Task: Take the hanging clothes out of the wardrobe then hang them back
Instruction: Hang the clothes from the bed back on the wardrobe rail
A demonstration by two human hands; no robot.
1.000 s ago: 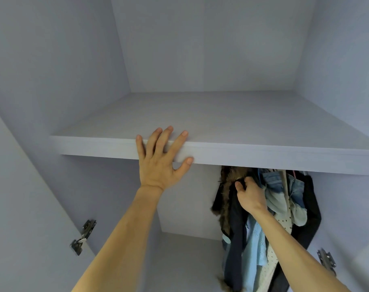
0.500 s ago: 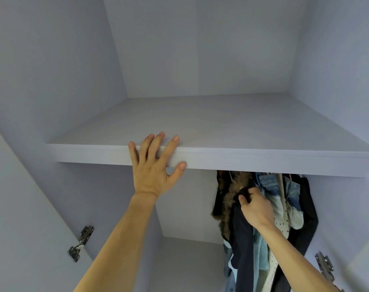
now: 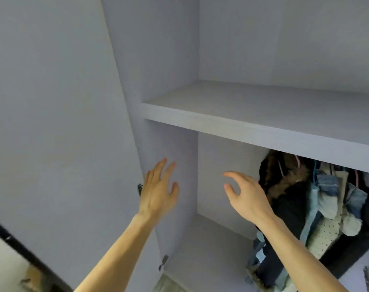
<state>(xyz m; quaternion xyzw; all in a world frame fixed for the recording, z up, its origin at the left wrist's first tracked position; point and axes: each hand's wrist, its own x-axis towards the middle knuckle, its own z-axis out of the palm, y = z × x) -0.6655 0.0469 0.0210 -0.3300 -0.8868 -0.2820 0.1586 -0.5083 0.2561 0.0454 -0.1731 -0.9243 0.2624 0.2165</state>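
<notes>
- Fingers (image 3: 160,168) on the left hand (image 3: 158,197) are straight and a bit spread, holding nothing. They're just up in front of the left side panel (image 3: 168,142) of the wardrobe (image 3: 221,148). Can't tell if the tips actually touch it.
- Right hand (image 3: 247,197) is loose too: fingers (image 3: 234,174) softly curved, thumb out, nothing in them.
- Hanging clothes (image 3: 318,209) are just to the right of that right hand, bunched at the right end under the shelf (image 3: 253,131). The hand overlaps the edge of the bunch in the view, so whether it's touching or a hair apart, honestly can't say.
- Closest piece to the fingers is a dark coat with brown fur trim (image 3: 284,186). Further right there's some denim (image 3: 326,183), with a white dotted piece (image 3: 324,230) lower down.
- Left hand is well apart from the clothes, with the right hand in between.
- Open door (image 3: 53,123) fills the left side, with a metal hinge (image 3: 163,261) low on the panel edge.
</notes>
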